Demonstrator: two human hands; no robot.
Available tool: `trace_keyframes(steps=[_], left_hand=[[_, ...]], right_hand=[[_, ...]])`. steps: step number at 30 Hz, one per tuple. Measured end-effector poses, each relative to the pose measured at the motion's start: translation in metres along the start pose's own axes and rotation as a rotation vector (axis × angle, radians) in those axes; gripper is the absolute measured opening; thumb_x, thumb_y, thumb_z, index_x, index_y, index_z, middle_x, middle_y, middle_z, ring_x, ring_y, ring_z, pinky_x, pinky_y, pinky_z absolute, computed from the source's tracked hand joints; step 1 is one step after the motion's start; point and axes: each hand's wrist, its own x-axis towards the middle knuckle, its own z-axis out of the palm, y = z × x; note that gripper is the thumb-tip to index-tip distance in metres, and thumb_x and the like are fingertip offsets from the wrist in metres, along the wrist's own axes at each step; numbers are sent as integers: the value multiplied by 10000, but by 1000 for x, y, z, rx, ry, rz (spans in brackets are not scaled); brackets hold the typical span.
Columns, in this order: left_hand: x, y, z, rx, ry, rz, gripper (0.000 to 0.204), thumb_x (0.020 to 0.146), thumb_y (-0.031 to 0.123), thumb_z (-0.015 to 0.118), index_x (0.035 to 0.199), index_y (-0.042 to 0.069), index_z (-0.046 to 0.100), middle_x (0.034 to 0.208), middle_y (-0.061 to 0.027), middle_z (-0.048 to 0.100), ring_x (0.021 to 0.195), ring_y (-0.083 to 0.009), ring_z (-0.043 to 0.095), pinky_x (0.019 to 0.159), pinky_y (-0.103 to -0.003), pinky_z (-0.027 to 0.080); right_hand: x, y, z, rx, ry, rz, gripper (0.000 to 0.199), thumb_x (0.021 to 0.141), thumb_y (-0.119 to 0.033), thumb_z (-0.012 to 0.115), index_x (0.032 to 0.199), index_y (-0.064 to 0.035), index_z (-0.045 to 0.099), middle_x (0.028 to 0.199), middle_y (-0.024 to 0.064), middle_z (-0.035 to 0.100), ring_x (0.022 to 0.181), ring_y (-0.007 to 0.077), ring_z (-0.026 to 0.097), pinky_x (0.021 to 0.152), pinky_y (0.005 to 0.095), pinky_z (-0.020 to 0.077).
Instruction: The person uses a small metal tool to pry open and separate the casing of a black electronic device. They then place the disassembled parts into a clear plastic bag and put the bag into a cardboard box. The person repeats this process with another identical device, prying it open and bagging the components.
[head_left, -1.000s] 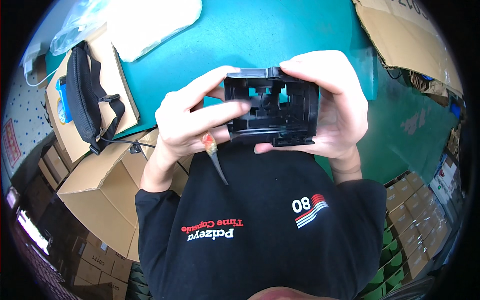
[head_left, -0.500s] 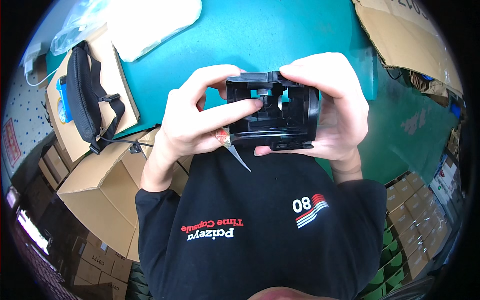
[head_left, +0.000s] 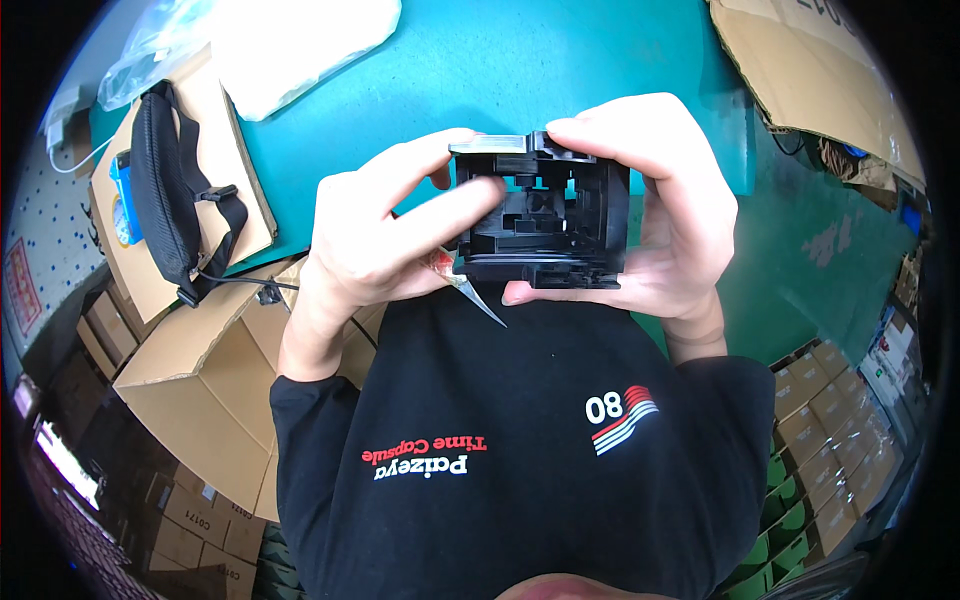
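Black plastic housing (head_left: 545, 215), a boxy moulded part with open recesses facing the camera, sits between both hands above the teal table (head_left: 560, 70), held close to the person's chest. One housing is in view, and one small blade (head_left: 478, 298) with a pale metal tip pokes out beneath it. The left hand (head_left: 375, 235) closes on the housing's left side, thumb on the top edge and forefinger laid across the front, with the blade tucked under its lower fingers. The right hand (head_left: 665, 215) clasps the right side, fingers curled over the top, thumb under the bottom edge. One black bag (head_left: 165, 195) lies on a cardboard box (head_left: 215, 150) at the left.
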Motion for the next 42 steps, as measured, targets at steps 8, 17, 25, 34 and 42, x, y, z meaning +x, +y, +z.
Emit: trace_keyframes(steps=[8, 17, 25, 34, 42], left_hand=[[-5, -2, -2, -158, -31, 2, 432, 704, 206, 837, 1101, 38, 800, 1192, -240, 674, 796, -268, 724, 661, -302, 573], [2, 5, 0, -74, -18, -8, 385, 728, 166, 813, 1098, 58, 806, 1175, -236, 680, 770, -212, 701, 567, -260, 512], [-6, 3, 3, -192, 21, -82, 374, 766, 148, 821, 1105, -3, 779, 1210, -256, 679, 796, -222, 706, 663, -281, 565], [-9, 3, 2, -248, -23, -102, 407, 872, 266, 785, 1106, -65, 754, 1218, -300, 667, 847, -240, 734, 734, -310, 585], [-10, 1, 12, -369, 173, -62, 276, 807, 183, 806, 1026, 17, 795, 1193, -269, 697, 652, -183, 709, 562, -265, 536]], right_hand=[[0, -4, 0, 29, 1, 35, 852, 532, -324, 1033, 1196, 54, 655, 1071, 165, 685, 960, 275, 656, 833, 365, 536], [0, -4, 0, 19, -19, 30, 850, 534, -323, 1033, 1199, 56, 663, 1072, 162, 682, 967, 273, 651, 835, 362, 534], [0, -4, -1, 8, -3, 22, 854, 533, -332, 1033, 1198, 54, 662, 1070, 159, 683, 962, 268, 652, 824, 352, 533], [1, -3, -3, 23, 2, 10, 850, 527, -324, 1035, 1185, 63, 661, 1061, 161, 677, 953, 266, 646, 815, 346, 529], [-2, -3, -5, 39, 13, 11, 875, 520, -346, 1039, 1189, 62, 649, 1067, 163, 672, 960, 258, 643, 818, 342, 529]])
